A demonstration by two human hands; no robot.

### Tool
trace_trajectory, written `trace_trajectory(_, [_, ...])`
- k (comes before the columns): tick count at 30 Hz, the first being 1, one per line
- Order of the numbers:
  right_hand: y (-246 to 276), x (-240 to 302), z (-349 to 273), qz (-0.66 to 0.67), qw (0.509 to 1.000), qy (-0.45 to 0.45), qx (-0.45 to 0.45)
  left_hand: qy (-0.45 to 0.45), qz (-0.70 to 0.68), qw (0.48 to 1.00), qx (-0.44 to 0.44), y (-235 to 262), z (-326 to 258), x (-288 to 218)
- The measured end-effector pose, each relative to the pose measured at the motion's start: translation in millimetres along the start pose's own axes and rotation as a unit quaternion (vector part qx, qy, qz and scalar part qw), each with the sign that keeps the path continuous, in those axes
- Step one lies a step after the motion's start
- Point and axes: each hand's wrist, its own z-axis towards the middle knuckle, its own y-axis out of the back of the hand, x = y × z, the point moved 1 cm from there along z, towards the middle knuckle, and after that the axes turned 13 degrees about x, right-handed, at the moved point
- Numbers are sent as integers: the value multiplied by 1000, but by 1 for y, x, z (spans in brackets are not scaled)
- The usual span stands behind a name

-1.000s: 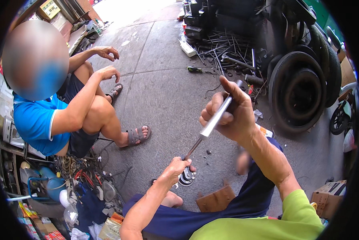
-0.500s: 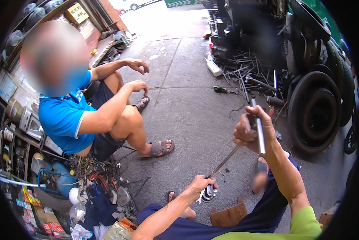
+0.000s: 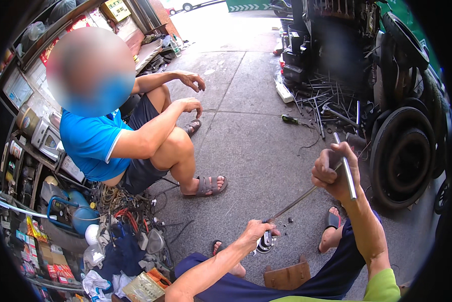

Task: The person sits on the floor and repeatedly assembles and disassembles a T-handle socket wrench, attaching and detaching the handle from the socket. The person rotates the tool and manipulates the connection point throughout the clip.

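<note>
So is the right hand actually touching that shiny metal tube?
Touching. The head view shows the right hand closed around the metal tube, fingers wrapped across it, with the tube's ends sticking out above and below the fist.

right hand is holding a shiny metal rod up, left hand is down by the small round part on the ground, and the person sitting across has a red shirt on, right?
Not quite: the shirt of the person sitting across is blue, not red, as the head view shows. The rest holds: the right hand holds a shiny metal rod up, and the left hand is down by the small round part on the ground.
</note>
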Motion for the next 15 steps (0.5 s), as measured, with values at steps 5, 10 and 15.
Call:
trace_trajectory(5, [-14, 2, -1, -165, 976, -73, -122, 9, 16, 1000, -21, 4, -1, 10])
trace_trajectory(10, [-4, -7, -6, -197, 956, -85, -199, 15, 54, 996, -73, 9, 2, 19])
trace_trajectory(15, [27, -13, -18, -320, 909, -24, -266, -15, 88, 992, -90, 13, -5, 17])
